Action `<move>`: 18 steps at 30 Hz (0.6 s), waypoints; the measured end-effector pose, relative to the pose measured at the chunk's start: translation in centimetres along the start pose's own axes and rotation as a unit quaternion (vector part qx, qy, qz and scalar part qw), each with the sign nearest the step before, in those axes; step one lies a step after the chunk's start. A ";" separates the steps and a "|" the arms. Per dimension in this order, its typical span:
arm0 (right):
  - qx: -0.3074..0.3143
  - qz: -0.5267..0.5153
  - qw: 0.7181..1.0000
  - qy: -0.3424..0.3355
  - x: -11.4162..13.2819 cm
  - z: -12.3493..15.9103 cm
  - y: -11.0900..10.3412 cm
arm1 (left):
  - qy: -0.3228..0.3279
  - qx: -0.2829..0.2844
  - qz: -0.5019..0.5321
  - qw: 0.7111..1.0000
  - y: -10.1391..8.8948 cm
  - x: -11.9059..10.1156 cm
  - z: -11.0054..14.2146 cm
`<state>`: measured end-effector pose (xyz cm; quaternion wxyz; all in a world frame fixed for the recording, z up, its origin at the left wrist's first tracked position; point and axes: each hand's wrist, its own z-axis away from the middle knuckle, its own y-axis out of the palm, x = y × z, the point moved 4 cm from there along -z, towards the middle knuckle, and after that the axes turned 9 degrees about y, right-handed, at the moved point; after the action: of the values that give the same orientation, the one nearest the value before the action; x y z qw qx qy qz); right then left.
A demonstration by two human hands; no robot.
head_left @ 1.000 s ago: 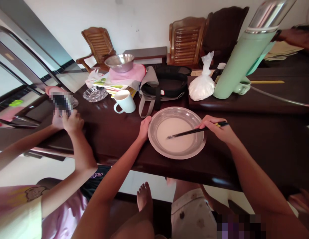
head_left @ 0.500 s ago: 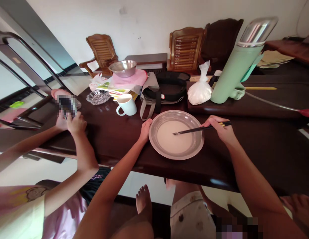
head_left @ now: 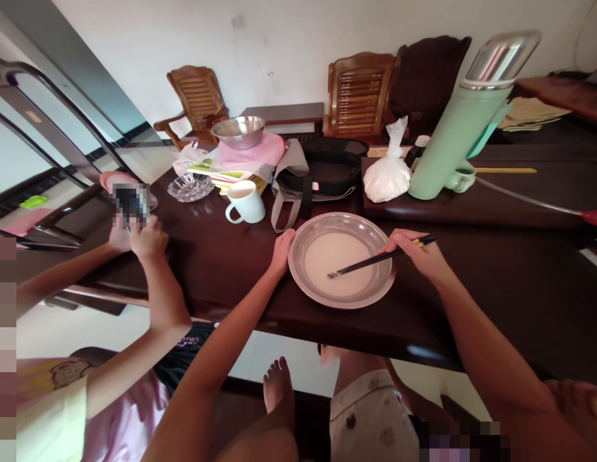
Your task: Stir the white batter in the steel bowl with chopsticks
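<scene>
One round metal basin (head_left: 321,295) on the table (head_left: 221,269), holding pale liquid (head_left: 339,256). Left hand (head_left: 282,250): fingers closed on the basin's left rim. Right hand (head_left: 414,247): gripping black chopsticks (head_left: 366,262), tips in the liquid, shafts slanting over the basin's right rim. One white mug (head_left: 248,204), left of the basin and beyond it. One black-and-gray bag (head_left: 322,173), directly behind the basin. One tied plastic bag of white powder (head_left: 388,178), behind the basin to the right; one green thermos (head_left: 462,128), tilted in view, just beside that powder.
</scene>
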<state>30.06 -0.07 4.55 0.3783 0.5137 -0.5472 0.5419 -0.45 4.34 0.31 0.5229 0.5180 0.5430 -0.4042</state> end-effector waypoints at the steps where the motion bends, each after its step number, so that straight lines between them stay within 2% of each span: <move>1: -0.001 0.018 1.000 0.003 0.0 0.0 0.0 | 0.002 0.002 0.000 1.000 0.0 0.0 0.0; 5: -0.066 0.017 0.997 -0.024 0.1 0.1 -0.9 | 0.009 0.005 -0.002 1.000 0.0 0.3 -0.1; 8: -0.037 -0.014 0.999 -0.028 0.0 0.1 -0.7 | 0.004 0.004 -0.001 1.000 -0.1 0.4 -0.2; 11: 0.013 0.028 0.999 -0.011 0.0 0.1 0.0 | 0.007 0.002 0.002 1.000 -0.1 0.3 -0.2; 13: -0.009 0.050 0.999 -0.013 0.1 0.0 -0.2 | 0.006 -0.001 0.000 1.000 -0.1 0.1 -0.1; 16: -0.061 0.020 0.998 -0.023 0.1 0.1 -1.0 | -0.006 -0.009 -0.005 1.000 0.0 -0.2 0.0; 18: -0.045 -0.006 0.999 -0.021 0.1 0.1 -1.0 | -0.009 -0.008 -0.007 1.000 0.0 -0.2 0.0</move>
<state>30.98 -0.09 4.87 0.3928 0.5104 -0.5758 0.5036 -0.45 4.30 0.50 0.5284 0.5065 0.5454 -0.4085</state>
